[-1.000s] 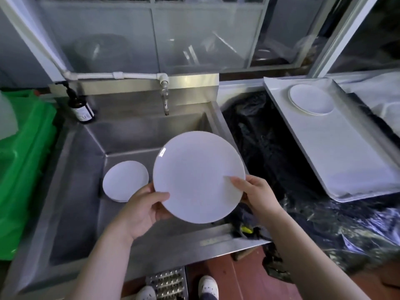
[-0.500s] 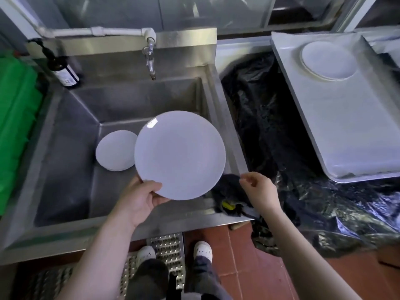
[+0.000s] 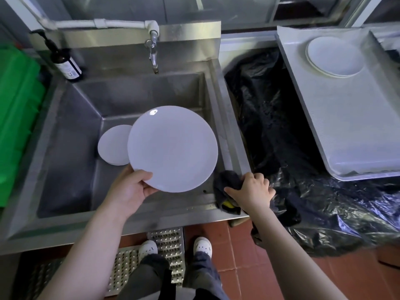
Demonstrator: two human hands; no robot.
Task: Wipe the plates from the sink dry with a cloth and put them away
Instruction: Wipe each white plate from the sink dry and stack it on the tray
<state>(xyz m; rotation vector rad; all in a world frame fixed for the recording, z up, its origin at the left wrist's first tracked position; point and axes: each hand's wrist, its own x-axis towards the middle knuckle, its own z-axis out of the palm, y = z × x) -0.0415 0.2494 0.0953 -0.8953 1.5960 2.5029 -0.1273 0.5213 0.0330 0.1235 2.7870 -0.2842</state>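
Left hand (image 3: 127, 189) grips large plate (image 3: 173, 148) over sink (image 3: 65, 131) holding small plate (image 3: 113, 146); right hand (image 3: 252, 191) clutches dark cloth (image 3: 225, 185); tray (image 3: 350, 135) carries stacked plates (image 3: 335, 56).

Red tiled floor (image 3: 242, 241), black plastic sheeting (image 3: 270, 118), green crate (image 3: 17, 118) at left

The sink (image 3: 65, 118) is brushed, matt steel. The held plate (image 3: 172, 148) looks smooth and glossy, catching a highlight. The cloth (image 3: 227, 182) is dark and soft. Crinkled black plastic sheet (image 3: 324, 202) shines.
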